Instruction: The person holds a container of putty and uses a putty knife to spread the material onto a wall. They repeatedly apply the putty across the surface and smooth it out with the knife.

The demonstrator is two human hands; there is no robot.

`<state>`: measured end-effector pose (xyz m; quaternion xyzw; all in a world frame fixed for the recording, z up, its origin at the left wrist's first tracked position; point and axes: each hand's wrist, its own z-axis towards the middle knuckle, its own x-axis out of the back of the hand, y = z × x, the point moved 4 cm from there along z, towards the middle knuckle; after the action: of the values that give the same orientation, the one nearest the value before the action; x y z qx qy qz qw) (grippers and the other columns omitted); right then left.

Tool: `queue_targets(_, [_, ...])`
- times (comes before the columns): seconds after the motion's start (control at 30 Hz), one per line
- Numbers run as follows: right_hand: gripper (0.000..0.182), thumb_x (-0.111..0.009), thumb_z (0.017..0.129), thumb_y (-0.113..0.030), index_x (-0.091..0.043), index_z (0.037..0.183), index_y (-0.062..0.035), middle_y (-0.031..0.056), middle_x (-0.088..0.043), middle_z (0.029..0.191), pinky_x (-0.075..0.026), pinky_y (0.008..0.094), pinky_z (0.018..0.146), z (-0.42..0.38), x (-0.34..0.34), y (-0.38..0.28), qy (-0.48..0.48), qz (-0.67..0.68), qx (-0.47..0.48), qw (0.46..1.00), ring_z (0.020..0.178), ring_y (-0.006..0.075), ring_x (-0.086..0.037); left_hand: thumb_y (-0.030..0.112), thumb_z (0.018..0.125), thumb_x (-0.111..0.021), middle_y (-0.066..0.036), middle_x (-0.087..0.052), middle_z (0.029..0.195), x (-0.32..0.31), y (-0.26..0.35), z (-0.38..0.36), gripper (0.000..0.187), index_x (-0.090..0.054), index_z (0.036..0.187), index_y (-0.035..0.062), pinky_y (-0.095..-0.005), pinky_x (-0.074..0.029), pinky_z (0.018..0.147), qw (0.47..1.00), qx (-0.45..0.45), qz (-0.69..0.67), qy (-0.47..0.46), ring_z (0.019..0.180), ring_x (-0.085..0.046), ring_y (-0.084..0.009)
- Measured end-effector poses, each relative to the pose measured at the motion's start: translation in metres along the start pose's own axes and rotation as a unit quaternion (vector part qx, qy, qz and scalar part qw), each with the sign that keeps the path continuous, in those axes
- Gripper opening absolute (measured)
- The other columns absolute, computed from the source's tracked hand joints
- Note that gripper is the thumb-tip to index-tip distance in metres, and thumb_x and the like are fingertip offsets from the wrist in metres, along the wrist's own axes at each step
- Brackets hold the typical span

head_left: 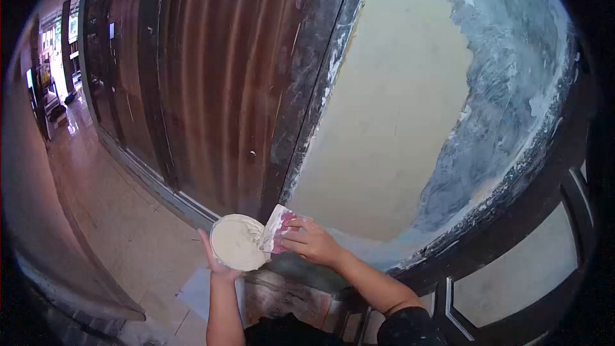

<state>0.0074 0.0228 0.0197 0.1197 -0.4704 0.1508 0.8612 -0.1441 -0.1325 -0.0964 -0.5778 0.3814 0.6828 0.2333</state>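
My left hand (216, 265) supports a round container of cream-coloured paste (236, 242) from its left and lower side, low in the centre of the view. Between the fingers of my right hand (306, 238) is a flat pink scraper (282, 230) smeared with pale paste. The scraper's edge touches the paste at the container's right side, where the surface is churned. Beyond my right hand rises a wall panel (391, 102) with a smooth cream coat in its middle and rough blue-grey patches on its right.
Brown, glossy panels (218, 77) stand left of the coated wall. A tiled floor (122, 205) runs back to a bright opening at the far left. A pale sheet (196, 293) lies on the floor near my left forearm. Dark framed panels (519, 282) curve along the lower right.
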Motion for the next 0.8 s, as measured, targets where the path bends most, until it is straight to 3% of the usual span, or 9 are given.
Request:
queue_targets(0.2, [0.044, -0.073, 0.079, -0.009, -0.073, 0.122, -0.0145, 0.0022, -0.070, 0.121, -0.052, 0.0470, 0.099, -0.007, -0.005, -0.001, 0.037, 0.029, -0.043, 0.998, 0.122, 0.0288, -0.062, 0.092, 0.090, -0.025, -0.025, -0.052, 0.151, -0.004, -0.002, 0.004, 0.113, -0.043, 0.153, -0.0001, -0.0617, -0.045, 0.113, 1.000, 0.004, 0.007, -0.015, 0.136, -0.054, -0.0442])
queue_targets(0.33, [0.039, -0.076, 0.076, -0.009, -0.076, 0.116, -0.0140, 0.0014, -0.072, 0.116, -0.053, 0.0466, 0.097, -0.010, -0.007, -0.002, 0.044, 0.022, -0.063, 0.997, 0.118, 0.0283, -0.064, 0.091, 0.091, -0.024, -0.025, -0.052, 0.151, -0.006, -0.004, 0.003, 0.112, -0.042, 0.154, 0.0001, -0.0621, -0.044, 0.113, 0.999, 0.021, -0.010, -0.040, 0.137, -0.053, -0.0446])
queue_targets(0.4, [0.039, -0.076, 0.075, -0.009, -0.076, 0.114, -0.0147, -0.0005, -0.074, 0.112, -0.054, 0.0448, 0.094, -0.013, -0.009, -0.002, 0.066, 0.027, -0.066, 0.995, 0.114, 0.0269, -0.066, 0.091, 0.091, -0.024, -0.025, -0.052, 0.151, -0.004, -0.004, 0.005, 0.112, -0.043, 0.153, 0.0001, -0.0619, -0.043, 0.114, 1.000, 0.003, -0.017, -0.022, 0.136, -0.053, -0.0443])
queue_targets(0.43, [0.039, -0.075, 0.074, -0.009, -0.077, 0.112, -0.0152, -0.0013, -0.074, 0.112, -0.054, 0.0431, 0.092, -0.014, -0.009, -0.003, 0.067, 0.012, -0.075, 0.995, 0.113, 0.0256, -0.067, 0.089, 0.092, -0.030, -0.021, -0.055, 0.150, -0.005, -0.004, 0.005, 0.105, -0.049, 0.151, 0.0032, -0.0599, -0.044, 0.113, 0.999, 0.008, 0.013, -0.031, 0.134, -0.055, -0.0420])
queue_targets(0.5, [0.037, -0.075, 0.072, -0.009, -0.078, 0.107, -0.0165, -0.0033, -0.076, 0.109, -0.054, 0.0376, 0.083, -0.010, -0.003, -0.005, 0.094, -0.005, -0.077, 0.993, 0.106, 0.0225, -0.070, 0.090, 0.091, -0.027, -0.023, -0.053, 0.151, -0.005, -0.005, 0.006, 0.109, -0.046, 0.152, 0.0018, -0.0600, -0.043, 0.114, 0.999, 0.013, 0.002, -0.036, 0.135, -0.054, -0.0432])
queue_targets(0.57, [0.033, -0.077, 0.073, -0.009, -0.079, 0.105, -0.0156, -0.0024, -0.077, 0.106, -0.053, 0.0373, 0.078, -0.010, -0.005, -0.007, 0.108, -0.017, -0.082, 0.991, 0.100, 0.0222, -0.070, 0.092, 0.090, -0.024, -0.024, -0.051, 0.152, -0.001, -0.005, 0.006, 0.113, -0.044, 0.153, 0.0010, -0.0609, -0.043, 0.114, 0.999, 0.017, -0.018, -0.029, 0.135, -0.053, -0.0449])
queue_targets(0.63, [0.031, -0.079, 0.073, -0.008, -0.080, 0.103, -0.0143, -0.0009, -0.078, 0.099, -0.053, 0.0365, 0.072, -0.008, -0.003, -0.009, 0.137, -0.037, -0.091, 0.986, 0.088, 0.0230, -0.071, 0.092, 0.090, -0.024, -0.025, -0.050, 0.153, -0.003, -0.006, 0.005, 0.112, -0.043, 0.154, 0.0027, -0.0689, -0.042, 0.111, 0.999, 0.022, -0.019, -0.028, 0.134, -0.053, -0.0483])
queue_targets(0.67, [0.031, -0.079, 0.073, -0.008, -0.080, 0.103, -0.0143, -0.0009, -0.078, 0.099, -0.053, 0.0365, 0.072, -0.009, -0.004, -0.009, 0.137, -0.037, -0.090, 0.986, 0.088, 0.0230, -0.071, 0.094, 0.088, -0.024, -0.026, -0.048, 0.154, -0.009, -0.006, 0.003, 0.113, -0.040, 0.156, 0.0050, -0.0784, -0.040, 0.105, 0.996, 0.032, -0.028, -0.074, 0.133, -0.052, -0.0522])
queue_targets(0.8, [0.029, -0.072, 0.076, -0.002, -0.080, 0.100, -0.0149, -0.0004, -0.078, 0.098, -0.058, 0.0382, 0.070, -0.019, -0.008, 0.003, 0.142, -0.042, -0.151, 0.977, 0.087, 0.0215, -0.072, 0.097, 0.084, -0.027, -0.026, -0.043, 0.157, -0.012, -0.002, -0.002, 0.116, -0.040, 0.157, 0.0072, -0.0838, -0.037, 0.103, 0.992, 0.044, 0.008, -0.116, 0.136, -0.048, -0.0539])
